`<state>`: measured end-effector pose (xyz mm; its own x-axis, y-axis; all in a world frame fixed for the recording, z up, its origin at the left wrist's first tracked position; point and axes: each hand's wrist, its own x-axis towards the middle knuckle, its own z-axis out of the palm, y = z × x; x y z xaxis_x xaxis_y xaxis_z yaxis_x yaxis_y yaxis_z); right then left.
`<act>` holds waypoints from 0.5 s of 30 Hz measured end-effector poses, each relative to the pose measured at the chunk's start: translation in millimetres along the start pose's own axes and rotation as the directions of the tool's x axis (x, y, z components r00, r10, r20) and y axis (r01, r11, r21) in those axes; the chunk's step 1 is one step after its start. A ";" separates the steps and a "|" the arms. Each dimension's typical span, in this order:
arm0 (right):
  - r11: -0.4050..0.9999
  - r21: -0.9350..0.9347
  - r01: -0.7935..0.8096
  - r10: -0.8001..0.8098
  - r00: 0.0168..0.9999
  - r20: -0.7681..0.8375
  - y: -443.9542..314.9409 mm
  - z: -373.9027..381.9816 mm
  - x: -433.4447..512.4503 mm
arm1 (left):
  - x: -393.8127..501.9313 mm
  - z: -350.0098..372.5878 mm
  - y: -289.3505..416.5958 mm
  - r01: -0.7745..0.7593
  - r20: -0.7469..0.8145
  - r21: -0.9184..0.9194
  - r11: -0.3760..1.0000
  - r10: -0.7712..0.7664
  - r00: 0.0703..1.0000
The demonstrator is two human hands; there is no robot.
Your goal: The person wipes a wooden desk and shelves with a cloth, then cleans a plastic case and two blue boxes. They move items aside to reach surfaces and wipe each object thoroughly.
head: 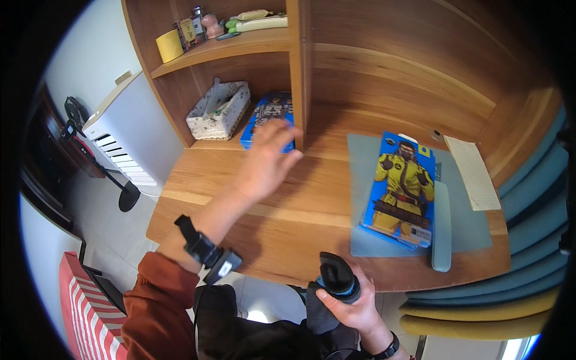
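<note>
My left hand (267, 164) reaches over the wooden desk towards the lower shelf compartment, fingers apart, with nothing visibly held. Just beyond it lies a blue illustrated box or book (272, 108), partly hidden by the fingers. My right hand (357, 299) is closed around a black object with a blue band (337, 276), near the desk's front edge; its exact kind is unclear. To the right, a stack of blue comic-style books (400, 193) with a figure in yellow on top rests on a pale blue mat (362, 193). A long pale green case (442, 227) lies beside the stack.
A fabric-lined basket (218, 117) stands left of the blue item in the compartment. The upper shelf (225, 53) holds a yellow tape roll (170, 46) and small ornaments. A lined paper pad (472, 173) lies at the right; a wooden divider (299, 90) rises beside my left hand.
</note>
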<state>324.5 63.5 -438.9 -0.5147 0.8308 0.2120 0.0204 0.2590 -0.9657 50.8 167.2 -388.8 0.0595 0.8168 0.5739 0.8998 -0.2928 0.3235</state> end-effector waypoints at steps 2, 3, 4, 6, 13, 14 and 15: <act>0.994 -0.042 0.098 -0.100 0.993 -0.067 -4.9 -3.7 -6.8 | -8.2 5.2 45.8 -0.140 0.169 -0.202 0.969 0.176 0.970; 0.988 -0.068 0.137 -0.143 0.985 -0.095 -8.5 -7.0 -9.9 | -13.6 11.6 68.6 -0.092 0.229 -0.249 0.964 0.151 0.962; 0.977 -0.101 0.188 -0.208 0.948 -0.242 -15.5 -14.0 -17.4 | -19.0 18.4 88.0 -0.139 0.192 -0.293 0.946 0.201 0.961; 0.872 0.474 0.123 0.109 0.895 -0.433 -28.9 -33.3 -30.1 | -29.4 34.6 116.8 0.059 0.272 -0.288 0.956 0.023 0.962; 0.969 0.241 -0.051 0.177 0.825 -0.537 -15.0 -73.6 -15.1 | -25.8 63.2 139.3 0.290 0.425 -0.406 0.867 -0.102 0.899; 0.982 0.189 0.022 0.089 0.823 -0.560 -12.3 -68.9 -17.2 | -30.7 59.0 143.8 0.278 0.352 -0.424 0.862 -0.126 0.928; 0.977 0.206 0.058 0.065 0.838 -0.542 -11.7 -64.3 -21.4 | -38.5 52.6 148.7 0.282 0.314 -0.415 0.865 -0.155 0.937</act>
<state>390.4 74.4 -422.5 0.0342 0.9799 0.1964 -0.1865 0.1993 -0.9620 205.1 118.3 -402.4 0.0522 0.9665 0.2513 0.6156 -0.2293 0.7540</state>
